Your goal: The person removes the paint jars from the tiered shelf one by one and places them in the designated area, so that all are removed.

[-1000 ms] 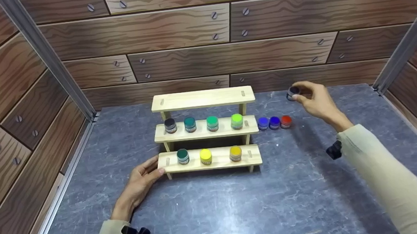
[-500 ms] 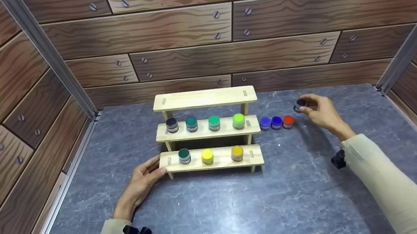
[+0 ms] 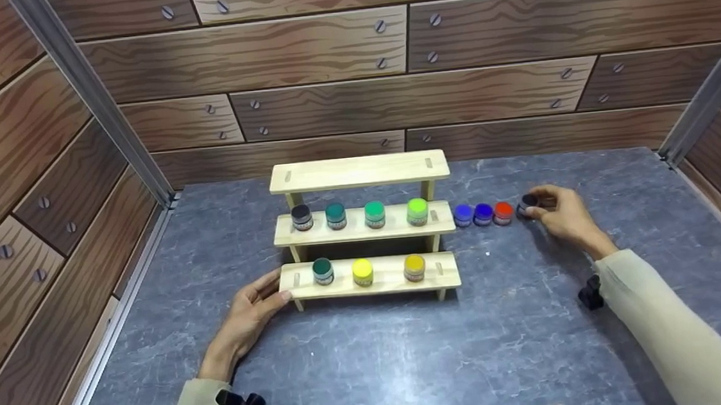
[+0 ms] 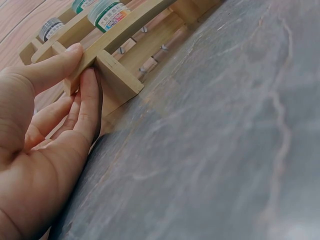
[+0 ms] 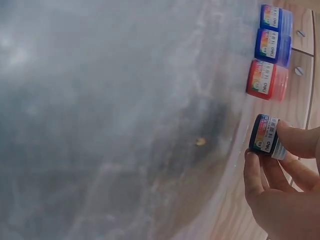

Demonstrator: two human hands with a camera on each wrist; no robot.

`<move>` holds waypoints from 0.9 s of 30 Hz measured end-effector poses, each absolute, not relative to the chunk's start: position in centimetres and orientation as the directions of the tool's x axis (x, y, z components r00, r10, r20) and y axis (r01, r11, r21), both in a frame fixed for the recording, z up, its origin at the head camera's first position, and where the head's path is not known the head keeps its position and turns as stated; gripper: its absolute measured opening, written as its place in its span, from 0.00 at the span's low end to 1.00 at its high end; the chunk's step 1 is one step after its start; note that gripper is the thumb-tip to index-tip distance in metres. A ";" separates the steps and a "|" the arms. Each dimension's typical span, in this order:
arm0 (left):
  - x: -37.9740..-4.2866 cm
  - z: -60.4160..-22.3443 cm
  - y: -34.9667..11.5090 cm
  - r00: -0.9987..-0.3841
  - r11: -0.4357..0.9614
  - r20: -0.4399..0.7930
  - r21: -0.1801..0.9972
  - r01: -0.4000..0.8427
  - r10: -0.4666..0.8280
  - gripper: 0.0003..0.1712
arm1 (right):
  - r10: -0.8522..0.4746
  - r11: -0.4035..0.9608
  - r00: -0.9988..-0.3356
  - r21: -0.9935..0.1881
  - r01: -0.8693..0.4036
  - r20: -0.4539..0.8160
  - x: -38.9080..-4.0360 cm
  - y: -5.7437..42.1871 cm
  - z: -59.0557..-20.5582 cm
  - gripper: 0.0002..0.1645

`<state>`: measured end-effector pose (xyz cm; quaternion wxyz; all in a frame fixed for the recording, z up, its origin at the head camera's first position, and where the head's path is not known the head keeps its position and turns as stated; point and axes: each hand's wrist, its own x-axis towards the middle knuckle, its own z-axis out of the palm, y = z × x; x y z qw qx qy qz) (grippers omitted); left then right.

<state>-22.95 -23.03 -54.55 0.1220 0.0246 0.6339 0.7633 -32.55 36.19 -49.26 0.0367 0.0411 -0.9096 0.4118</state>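
My left hand (image 3: 244, 318) pinches the left end of the lowest tier of a three-step wooden display rack (image 3: 358, 171), thumb above and fingers beneath the board (image 4: 135, 32). On the right, my right hand (image 3: 565, 217) grips a dark, nearly black paint jar (image 5: 265, 134) between thumb and fingers. That jar is just right of a red paint jar (image 3: 503, 212), low over the table; whether it touches the surface I cannot tell. A dark blue jar (image 3: 483, 214) and a violet-blue jar (image 3: 463, 215) continue the row toward the rack.
Black, teal, green and lime (image 3: 417, 211) jars stand on the middle tier. Dark green, yellow (image 3: 363, 271) and ochre jars occupy the lowest tier. Wood-patterned walls (image 3: 352, 100) enclose the grey marbled table (image 3: 373, 362) at back and sides.
My right hand has come down and slightly right with the dark paint jar, from above the table to beside the red jar. The left hand keeps its hold on the rack.
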 end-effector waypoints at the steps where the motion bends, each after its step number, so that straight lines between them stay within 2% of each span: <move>1: -22.9 -54.6 -23.0 -0.969 -0.171 -0.115 0.973 -0.154 0.218 0.42 | -0.045 0.659 -0.994 -0.745 -0.102 0.097 -32.5 36.2 -49.4 0.26; 10: -23.0 -54.7 -23.0 -0.972 -0.180 -0.102 0.973 -0.142 0.214 0.42 | -0.049 0.697 -0.997 -0.713 -0.077 0.059 -32.4 36.2 -49.8 0.28; 27: -22.9 -54.6 -23.1 -0.968 -0.153 -0.120 0.976 -0.156 0.220 0.44 | -0.046 0.685 -0.999 -0.727 -0.037 0.007 -32.3 36.2 -49.8 0.30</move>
